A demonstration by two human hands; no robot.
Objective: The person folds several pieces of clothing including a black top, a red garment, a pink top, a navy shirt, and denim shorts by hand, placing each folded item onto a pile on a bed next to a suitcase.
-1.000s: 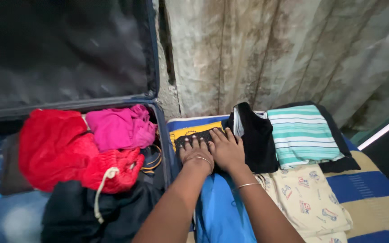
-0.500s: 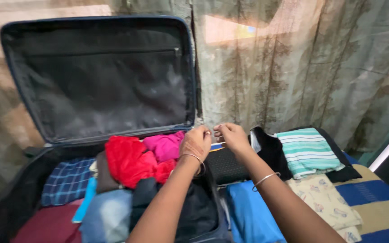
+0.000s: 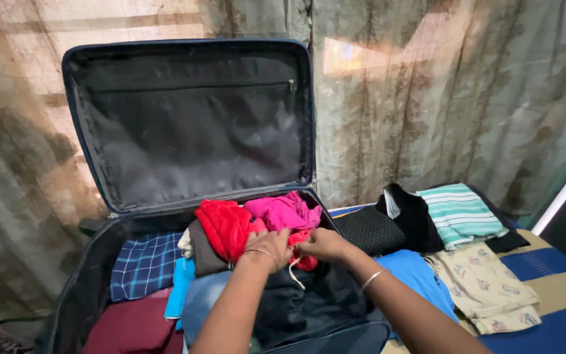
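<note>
An open dark blue suitcase (image 3: 86, 288) lies in front of me, its lid (image 3: 191, 124) leaning up against the wall. It is full of clothes: a red garment (image 3: 225, 226), a pink one (image 3: 282, 211), a blue checked cloth (image 3: 142, 262), a maroon piece (image 3: 132, 324) and dark clothes (image 3: 296, 298). My left hand (image 3: 266, 247) and my right hand (image 3: 317, 246) meet over the red garment, fingers closed on it near its white drawstring (image 3: 294, 274). A bangle sits on each wrist.
To the right, on a blue and cream striped sheet (image 3: 548, 282), lie a black dotted pouch (image 3: 369, 229), a black garment (image 3: 414, 216), a folded teal striped cloth (image 3: 460, 213), a cream printed cloth (image 3: 486, 285) and a blue cloth (image 3: 420, 275). A stained curtain (image 3: 440, 98) hangs behind.
My hands have left the black dotted pouch, which now lies beside the suitcase, and moved down-left into the suitcase onto the red garment. The view has pulled back and shows more of the suitcase.
</note>
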